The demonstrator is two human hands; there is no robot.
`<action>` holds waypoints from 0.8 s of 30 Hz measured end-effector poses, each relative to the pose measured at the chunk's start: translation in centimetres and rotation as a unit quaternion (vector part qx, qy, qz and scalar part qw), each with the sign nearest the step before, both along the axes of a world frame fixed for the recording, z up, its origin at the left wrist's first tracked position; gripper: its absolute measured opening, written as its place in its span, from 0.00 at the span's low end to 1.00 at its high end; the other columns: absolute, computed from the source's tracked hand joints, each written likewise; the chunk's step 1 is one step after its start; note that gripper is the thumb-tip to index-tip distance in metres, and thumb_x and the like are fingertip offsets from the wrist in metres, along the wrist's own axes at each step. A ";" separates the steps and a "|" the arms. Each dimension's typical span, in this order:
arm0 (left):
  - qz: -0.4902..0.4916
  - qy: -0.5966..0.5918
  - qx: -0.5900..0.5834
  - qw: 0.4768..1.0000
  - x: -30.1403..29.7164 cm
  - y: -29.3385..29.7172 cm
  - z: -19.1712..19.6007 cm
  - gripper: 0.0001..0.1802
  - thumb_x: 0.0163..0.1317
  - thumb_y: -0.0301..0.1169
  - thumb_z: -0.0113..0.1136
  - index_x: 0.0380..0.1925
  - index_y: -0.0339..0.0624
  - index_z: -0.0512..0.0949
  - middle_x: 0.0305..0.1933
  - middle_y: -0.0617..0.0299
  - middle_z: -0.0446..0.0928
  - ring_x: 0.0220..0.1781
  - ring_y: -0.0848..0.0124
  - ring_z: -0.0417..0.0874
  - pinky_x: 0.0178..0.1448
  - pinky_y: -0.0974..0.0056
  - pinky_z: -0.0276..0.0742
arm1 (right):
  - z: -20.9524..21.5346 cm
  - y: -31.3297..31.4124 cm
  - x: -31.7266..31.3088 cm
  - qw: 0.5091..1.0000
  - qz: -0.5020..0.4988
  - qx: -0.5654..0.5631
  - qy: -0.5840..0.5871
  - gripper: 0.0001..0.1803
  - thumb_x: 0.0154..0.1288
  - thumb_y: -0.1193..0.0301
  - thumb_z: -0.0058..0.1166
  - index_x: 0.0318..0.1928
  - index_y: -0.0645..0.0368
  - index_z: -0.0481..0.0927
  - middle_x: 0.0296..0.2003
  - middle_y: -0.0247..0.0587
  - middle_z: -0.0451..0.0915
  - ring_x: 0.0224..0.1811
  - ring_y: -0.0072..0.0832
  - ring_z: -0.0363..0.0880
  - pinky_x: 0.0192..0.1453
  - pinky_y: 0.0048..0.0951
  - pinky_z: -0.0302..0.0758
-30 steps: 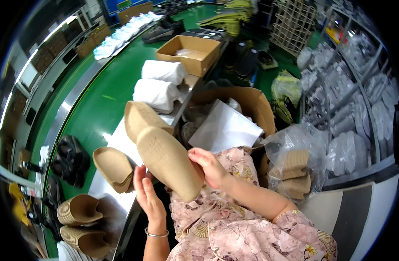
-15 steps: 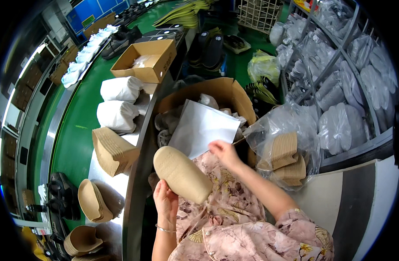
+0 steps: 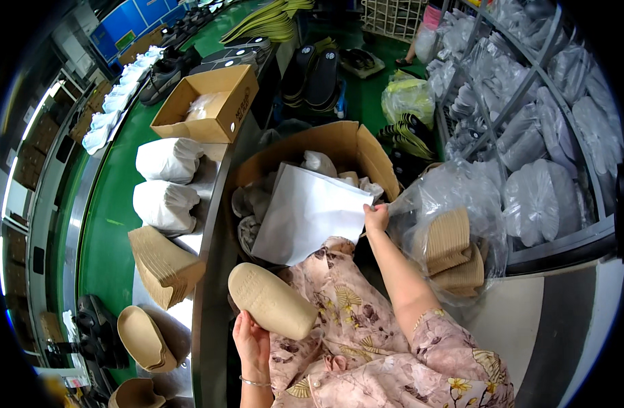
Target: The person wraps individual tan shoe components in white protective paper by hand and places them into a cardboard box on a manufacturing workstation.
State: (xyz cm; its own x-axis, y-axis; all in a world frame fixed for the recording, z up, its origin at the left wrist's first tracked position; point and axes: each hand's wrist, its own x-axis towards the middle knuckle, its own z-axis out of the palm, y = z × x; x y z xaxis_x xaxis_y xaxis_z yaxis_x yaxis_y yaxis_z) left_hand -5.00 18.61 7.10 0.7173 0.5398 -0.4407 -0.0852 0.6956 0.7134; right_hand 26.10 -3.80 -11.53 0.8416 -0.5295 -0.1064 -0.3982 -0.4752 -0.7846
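Note:
My left hand (image 3: 252, 340) grips a tan moulded-pulp shoe insert (image 3: 271, 299) by its lower left edge, thumb on top, over my lap. The insert has a rounded toe and a smooth, domed surface. A stack of white paper sheets (image 3: 312, 217) lies tilted on an open cardboard box (image 3: 376, 153) in front of me. At the right edge of the paper, my right hand (image 3: 376, 219) has its fingers closed on the sheet. Close beside those fingers is the edge of a clear plastic bag (image 3: 448, 197) with nested tan inserts (image 3: 448, 241) inside.
On the metal ledge at left stand nested pulp inserts (image 3: 163, 265), two white-wrapped bundles (image 3: 166, 206) and a small cardboard box (image 3: 227, 126). Beyond is a green conveyor (image 3: 108, 251) with dark shoes (image 3: 97, 326). A metal rack (image 3: 530, 71) of bagged grey items stands right.
My right hand has moved right and slightly up along the paper's edge. The insert in my left hand sits lower and further left in view. A person's leg has appeared at the far back.

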 end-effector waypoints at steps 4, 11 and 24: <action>-0.003 0.020 0.005 1.000 0.7 0.2 -0.2 0.10 0.64 0.34 0.52 0.39 0.38 0.73 0.36 0.65 0.77 0.36 0.77 0.76 0.47 0.67 0.74 | -0.3 -0.9 0.9 0.994 0.105 0.031 -0.029 0.14 0.49 0.63 0.62 0.26 0.61 0.76 0.25 0.47 0.78 0.29 0.43 0.77 0.35 0.39 0.71; -0.022 0.006 -0.013 1.000 1.7 0.6 -1.1 0.10 0.64 0.35 0.52 0.36 0.39 0.73 0.33 0.67 0.76 0.33 0.78 0.74 0.44 0.68 0.72 | 4.4 -1.0 1.6 0.962 0.221 -0.052 -0.150 0.12 0.53 0.65 0.57 0.26 0.61 0.77 0.24 0.50 0.77 0.29 0.46 0.76 0.32 0.40 0.71; -0.002 0.067 0.009 0.998 2.4 0.1 -1.5 0.10 0.64 0.35 0.52 0.33 0.39 0.72 0.30 0.66 0.75 0.30 0.76 0.73 0.41 0.69 0.71 | 3.4 3.6 0.0 0.788 0.486 -0.333 -0.182 0.26 0.56 0.66 0.53 0.55 0.59 0.68 0.59 0.45 0.64 0.65 0.40 0.57 0.65 0.46 0.54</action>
